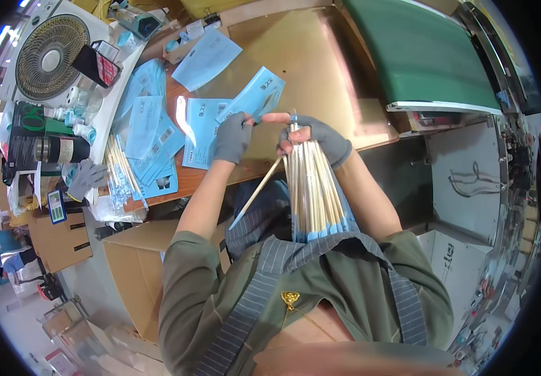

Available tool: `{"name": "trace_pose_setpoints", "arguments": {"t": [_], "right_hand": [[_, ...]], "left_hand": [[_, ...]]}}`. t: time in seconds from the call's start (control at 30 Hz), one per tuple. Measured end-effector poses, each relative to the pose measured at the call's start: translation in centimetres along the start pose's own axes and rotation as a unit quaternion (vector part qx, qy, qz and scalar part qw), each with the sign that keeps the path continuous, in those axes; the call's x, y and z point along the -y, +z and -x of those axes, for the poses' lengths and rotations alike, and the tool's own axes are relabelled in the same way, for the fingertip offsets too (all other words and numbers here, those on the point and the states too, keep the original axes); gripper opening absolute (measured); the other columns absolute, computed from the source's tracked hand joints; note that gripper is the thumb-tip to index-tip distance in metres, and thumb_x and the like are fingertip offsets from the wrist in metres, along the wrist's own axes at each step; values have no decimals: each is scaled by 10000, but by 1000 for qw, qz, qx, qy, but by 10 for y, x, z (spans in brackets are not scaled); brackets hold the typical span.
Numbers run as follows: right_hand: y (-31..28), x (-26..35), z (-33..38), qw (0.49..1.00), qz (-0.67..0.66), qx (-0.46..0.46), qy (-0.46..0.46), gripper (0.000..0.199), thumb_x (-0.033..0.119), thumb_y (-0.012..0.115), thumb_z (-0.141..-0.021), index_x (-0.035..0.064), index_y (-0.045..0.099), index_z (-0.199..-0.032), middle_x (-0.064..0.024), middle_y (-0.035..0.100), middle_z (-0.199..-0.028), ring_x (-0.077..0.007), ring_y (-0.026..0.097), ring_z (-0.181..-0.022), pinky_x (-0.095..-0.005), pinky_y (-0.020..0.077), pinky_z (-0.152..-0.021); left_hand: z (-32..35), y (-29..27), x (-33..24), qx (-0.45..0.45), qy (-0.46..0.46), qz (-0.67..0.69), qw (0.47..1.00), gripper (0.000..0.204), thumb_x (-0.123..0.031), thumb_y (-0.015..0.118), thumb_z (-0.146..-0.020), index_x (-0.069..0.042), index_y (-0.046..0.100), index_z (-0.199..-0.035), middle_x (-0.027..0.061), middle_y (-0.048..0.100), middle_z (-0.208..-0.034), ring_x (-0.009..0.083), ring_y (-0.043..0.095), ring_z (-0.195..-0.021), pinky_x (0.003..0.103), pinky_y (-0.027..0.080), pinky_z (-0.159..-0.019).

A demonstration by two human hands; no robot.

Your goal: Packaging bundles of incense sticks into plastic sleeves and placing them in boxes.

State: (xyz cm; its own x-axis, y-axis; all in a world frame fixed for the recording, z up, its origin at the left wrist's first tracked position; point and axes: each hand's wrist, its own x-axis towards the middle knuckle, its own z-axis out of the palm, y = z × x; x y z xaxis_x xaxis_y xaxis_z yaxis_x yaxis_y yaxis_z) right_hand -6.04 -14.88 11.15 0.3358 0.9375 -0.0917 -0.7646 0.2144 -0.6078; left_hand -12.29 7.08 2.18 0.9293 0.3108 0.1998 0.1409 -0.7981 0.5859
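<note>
Both of my hands wear grey fingerless gloves and meet above the table's front edge. My right hand [314,138] is closed around a bundle of pale wooden sticks [311,188], which hangs toward my apron with the blue ends down. Clear plastic seems to wrap part of the bundle. One loose stick [256,192] slants out to its left. With its fingertips, my left hand [234,136] pinches the lower end of a light blue printed bag [257,93]. My right index finger reaches across to that same end. Another blue bag [203,125] lies flat beneath it.
Left of my hands lie a pile of blue bags [151,135] and more blue-ended sticks [119,164]. A fan [51,59], a phone [97,66] and a dark flask [63,150] stand at the far left. A green conveyor belt [421,50] runs at the right. Below the table is a cardboard box [132,263].
</note>
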Motion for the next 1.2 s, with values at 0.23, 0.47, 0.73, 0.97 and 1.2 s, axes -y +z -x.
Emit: {"name": "trace_pose_setpoints", "arguments": {"t": [0.23, 0.47, 0.73, 0.97, 1.2], "right_hand": [[-4, -13, 1, 1000, -17, -6, -15, 725, 147, 606, -768, -65, 311, -1395, -94, 597, -781, -184, 572, -789, -326, 459, -862], [-39, -41, -12, 997, -53, -40, 31, 711, 87, 584, -788, -90, 255, -1393, -121, 628, -833, -209, 601, -814, -320, 480, -873], [-35, -50, -9, 981, 180, -72, -24, 233, 147, 572, -854, 12, 598, -1041, -63, 639, -912, -114, 612, -773, -270, 514, -700], [9, -76, 40, 986, 87, -141, -31, 335, 257, 555, -883, 2, 589, -1098, -92, 653, -992, -174, 634, -908, -309, 509, -816], [-2, -113, 57, 981, -57, -177, -47, 469, 340, 533, -917, -31, 508, -1203, -118, 655, -1014, -188, 650, -879, -299, 528, -774]], "left_hand": [[-1, -3, 6, 165, -99, 94, 977, 262, -292, 601, -857, -33, 631, -834, 177, 642, -787, 350, 606, -727, 421, 458, -643], [35, 2, -48, -114, 52, 25, 992, 172, -237, 529, -908, -70, 567, -912, 165, 588, -834, 378, 588, -739, 454, 461, -618], [62, -21, -81, -148, 254, 28, 955, 162, -142, 575, -832, -51, 594, -964, 137, 572, -800, 327, 577, -687, 403, 469, -601], [102, -26, -82, -141, 175, 135, 965, 140, -131, 566, -888, -27, 586, -980, 152, 590, -834, 313, 590, -708, 354, 477, -624], [143, 25, -64, -73, -36, 221, 972, 161, -145, 524, -911, -31, 550, -1022, 166, 589, -944, 304, 598, -889, 370, 465, -803]]}}
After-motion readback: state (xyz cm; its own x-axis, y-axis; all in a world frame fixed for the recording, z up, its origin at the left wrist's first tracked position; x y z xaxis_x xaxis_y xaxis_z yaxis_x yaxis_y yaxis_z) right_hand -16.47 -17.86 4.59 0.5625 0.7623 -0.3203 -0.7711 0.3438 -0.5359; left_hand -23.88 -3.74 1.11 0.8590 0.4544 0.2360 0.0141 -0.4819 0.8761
